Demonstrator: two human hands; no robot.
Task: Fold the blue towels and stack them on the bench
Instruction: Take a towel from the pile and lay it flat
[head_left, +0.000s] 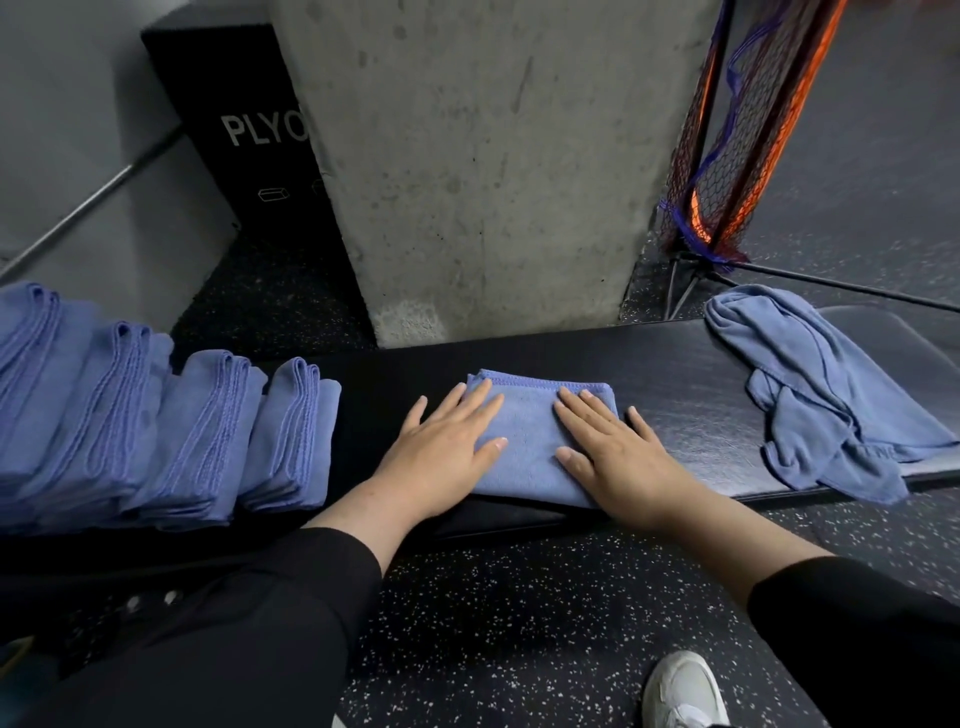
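Note:
A folded blue towel (530, 441) lies in the middle of the black bench (675, 384). My left hand (447, 447) presses flat on its left part, fingers straight and spread. On the towel's right part my right hand (618, 452) lies flat the same way. A row of several folded blue towels (171, 415) leans along the bench to the left. At the bench's right end sits a crumpled, unfolded blue towel (831, 389).
A concrete pillar (483, 166) rises just behind the bench. A black plyo box (234, 130) stands behind it at the left, and an orange and black net (737, 140) on a stand at the right. My white shoe (680, 691) is on the speckled floor.

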